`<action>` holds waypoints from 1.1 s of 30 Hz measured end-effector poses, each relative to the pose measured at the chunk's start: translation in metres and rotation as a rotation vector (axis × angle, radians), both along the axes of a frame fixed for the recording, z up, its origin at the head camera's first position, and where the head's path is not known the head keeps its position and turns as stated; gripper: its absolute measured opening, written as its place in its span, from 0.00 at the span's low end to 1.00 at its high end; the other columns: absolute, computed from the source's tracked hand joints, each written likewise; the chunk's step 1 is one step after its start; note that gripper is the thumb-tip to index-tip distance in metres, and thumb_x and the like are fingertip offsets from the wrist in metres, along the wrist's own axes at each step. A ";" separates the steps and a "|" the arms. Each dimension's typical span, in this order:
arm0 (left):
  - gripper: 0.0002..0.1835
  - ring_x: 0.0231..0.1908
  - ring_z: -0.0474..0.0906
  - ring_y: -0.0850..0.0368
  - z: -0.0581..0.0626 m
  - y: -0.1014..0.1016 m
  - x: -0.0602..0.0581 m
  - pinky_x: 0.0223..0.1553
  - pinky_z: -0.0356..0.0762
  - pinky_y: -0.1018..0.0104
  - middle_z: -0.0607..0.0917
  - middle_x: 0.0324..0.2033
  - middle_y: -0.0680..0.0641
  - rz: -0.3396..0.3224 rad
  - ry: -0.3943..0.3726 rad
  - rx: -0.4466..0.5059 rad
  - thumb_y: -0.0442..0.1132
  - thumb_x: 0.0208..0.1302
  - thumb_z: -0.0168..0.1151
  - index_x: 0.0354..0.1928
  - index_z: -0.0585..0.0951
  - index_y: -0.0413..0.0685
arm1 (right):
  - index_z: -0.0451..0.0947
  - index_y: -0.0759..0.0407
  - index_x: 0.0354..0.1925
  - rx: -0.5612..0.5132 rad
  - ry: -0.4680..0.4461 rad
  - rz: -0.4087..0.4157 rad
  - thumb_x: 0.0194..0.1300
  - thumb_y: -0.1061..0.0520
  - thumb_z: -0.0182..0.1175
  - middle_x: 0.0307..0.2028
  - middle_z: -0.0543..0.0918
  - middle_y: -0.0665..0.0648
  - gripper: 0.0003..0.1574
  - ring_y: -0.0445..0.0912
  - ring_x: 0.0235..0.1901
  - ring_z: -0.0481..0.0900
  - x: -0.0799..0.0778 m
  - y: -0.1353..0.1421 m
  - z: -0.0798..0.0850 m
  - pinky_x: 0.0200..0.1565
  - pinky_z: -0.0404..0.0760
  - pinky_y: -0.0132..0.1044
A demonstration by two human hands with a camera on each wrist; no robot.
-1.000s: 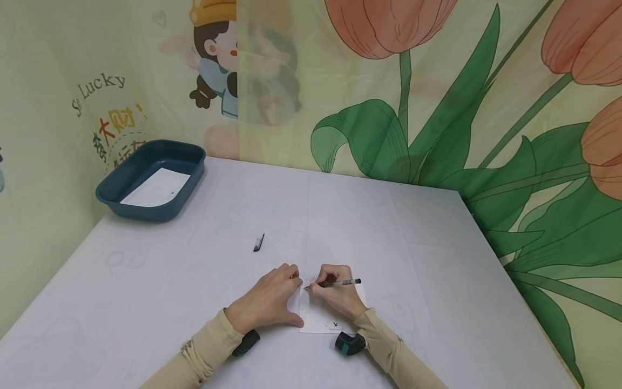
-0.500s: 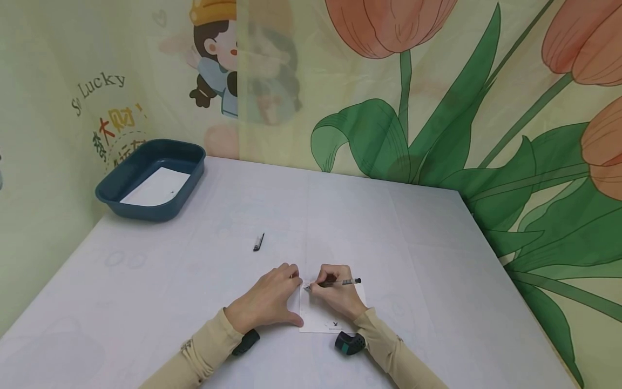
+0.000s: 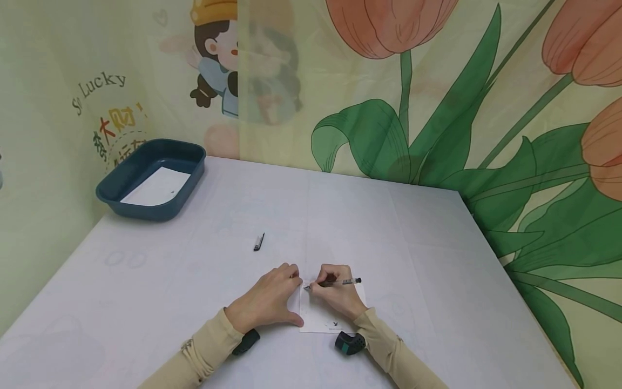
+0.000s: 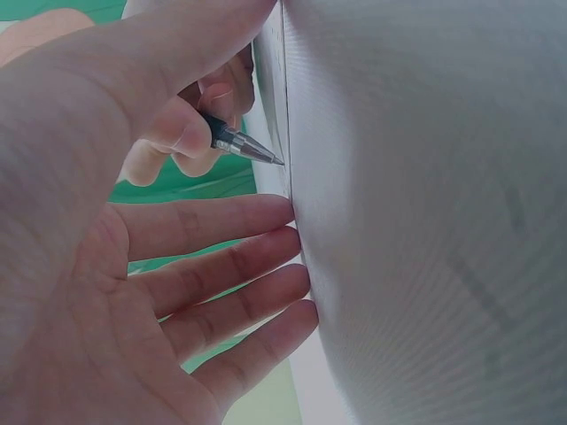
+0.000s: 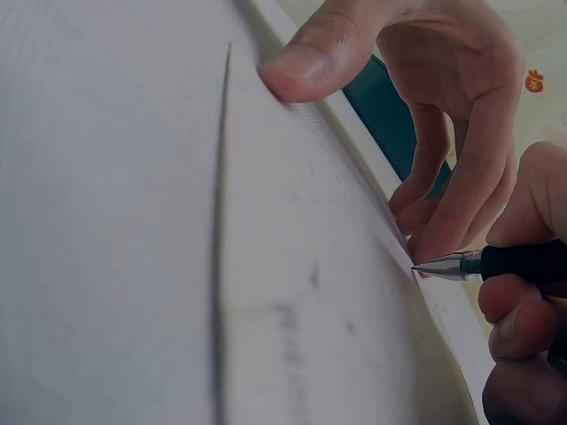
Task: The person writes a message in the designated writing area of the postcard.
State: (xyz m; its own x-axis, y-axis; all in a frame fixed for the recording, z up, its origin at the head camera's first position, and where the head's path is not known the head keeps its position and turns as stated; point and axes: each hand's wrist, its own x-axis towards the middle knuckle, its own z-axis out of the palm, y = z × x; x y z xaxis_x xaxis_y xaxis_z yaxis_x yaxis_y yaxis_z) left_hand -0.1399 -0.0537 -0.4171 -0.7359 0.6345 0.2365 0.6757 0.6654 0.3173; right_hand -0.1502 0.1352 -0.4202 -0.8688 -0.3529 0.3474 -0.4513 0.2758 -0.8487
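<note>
A gel pen (image 3: 347,281) is pinched in my right hand (image 3: 339,296), its metal tip down at the upper left of a small white sheet of paper (image 3: 318,320). That sheet lies flat on the table and carries a small dark bird-like print near its lower edge. My left hand (image 3: 267,298) rests along the sheet's left edge, thumb at the lower corner. In the left wrist view its fingers (image 4: 235,305) are extended, with their tips at the paper's edge. The right wrist view shows the pen tip (image 5: 438,266) close to the left fingertips.
A small pen cap (image 3: 259,242), clear with a black clip, lies on the white-covered table (image 3: 340,216) beyond the left hand. A dark blue tray (image 3: 146,213) at the far left holds white paper (image 3: 154,189). Printed curtains (image 3: 277,81) stand behind the table.
</note>
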 end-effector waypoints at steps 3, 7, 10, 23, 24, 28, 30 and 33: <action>0.33 0.34 0.67 0.59 0.000 0.000 0.000 0.34 0.70 0.70 0.75 0.35 0.51 0.000 0.004 -0.001 0.58 0.31 0.81 0.35 0.83 0.41 | 0.71 0.67 0.15 -0.006 0.000 0.003 0.44 0.78 0.59 0.17 0.77 0.60 0.12 0.31 0.21 0.69 0.000 0.000 0.000 0.27 0.69 0.23; 0.33 0.34 0.67 0.59 0.000 0.000 0.000 0.34 0.70 0.70 0.75 0.35 0.51 -0.001 0.007 -0.003 0.58 0.31 0.80 0.35 0.83 0.41 | 0.71 0.67 0.16 -0.010 -0.004 0.000 0.44 0.79 0.59 0.17 0.77 0.61 0.12 0.31 0.21 0.69 0.000 0.000 0.001 0.27 0.69 0.23; 0.33 0.34 0.67 0.59 -0.001 0.000 0.000 0.34 0.70 0.70 0.75 0.35 0.51 -0.001 0.009 0.001 0.58 0.31 0.81 0.35 0.82 0.41 | 0.71 0.67 0.16 -0.011 -0.007 -0.001 0.44 0.79 0.59 0.17 0.77 0.61 0.12 0.31 0.21 0.69 0.001 -0.001 0.002 0.27 0.69 0.23; 0.33 0.34 0.67 0.59 0.000 0.000 0.001 0.34 0.70 0.70 0.74 0.35 0.52 -0.001 -0.006 0.004 0.57 0.32 0.80 0.36 0.83 0.41 | 0.71 0.67 0.15 -0.013 -0.007 0.034 0.44 0.79 0.59 0.16 0.77 0.61 0.12 0.31 0.21 0.69 0.000 0.000 -0.001 0.27 0.70 0.23; 0.33 0.34 0.67 0.59 0.000 0.000 0.001 0.34 0.70 0.70 0.75 0.35 0.52 0.000 -0.006 0.003 0.57 0.32 0.81 0.36 0.83 0.41 | 0.71 0.67 0.15 -0.014 -0.006 0.036 0.44 0.79 0.59 0.16 0.77 0.61 0.12 0.31 0.21 0.69 0.000 0.000 -0.001 0.27 0.70 0.23; 0.33 0.34 0.67 0.59 0.000 0.000 0.001 0.34 0.70 0.70 0.75 0.35 0.51 0.001 0.001 -0.001 0.58 0.31 0.80 0.36 0.83 0.41 | 0.71 0.67 0.15 -0.017 -0.006 0.029 0.44 0.78 0.59 0.17 0.77 0.61 0.12 0.31 0.21 0.68 0.000 0.000 -0.001 0.26 0.69 0.23; 0.33 0.34 0.67 0.59 0.000 0.000 0.000 0.34 0.70 0.70 0.75 0.35 0.51 0.000 0.003 -0.001 0.58 0.31 0.80 0.36 0.83 0.40 | 0.71 0.67 0.15 -0.018 -0.010 0.019 0.44 0.78 0.59 0.17 0.77 0.61 0.12 0.31 0.20 0.68 0.000 0.000 -0.001 0.26 0.69 0.23; 0.33 0.34 0.67 0.59 0.000 0.000 0.000 0.33 0.70 0.70 0.75 0.35 0.51 -0.001 0.005 0.002 0.58 0.31 0.80 0.35 0.83 0.40 | 0.71 0.67 0.15 -0.024 -0.011 0.014 0.44 0.78 0.59 0.17 0.77 0.61 0.12 0.31 0.20 0.68 -0.001 0.001 -0.002 0.26 0.68 0.23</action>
State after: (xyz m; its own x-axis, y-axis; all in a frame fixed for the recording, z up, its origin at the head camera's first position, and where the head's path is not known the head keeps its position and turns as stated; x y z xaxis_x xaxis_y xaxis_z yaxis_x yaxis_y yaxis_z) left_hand -0.1395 -0.0536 -0.4175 -0.7342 0.6344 0.2418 0.6778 0.6642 0.3154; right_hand -0.1511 0.1359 -0.4218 -0.8675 -0.3570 0.3463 -0.4457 0.2489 -0.8599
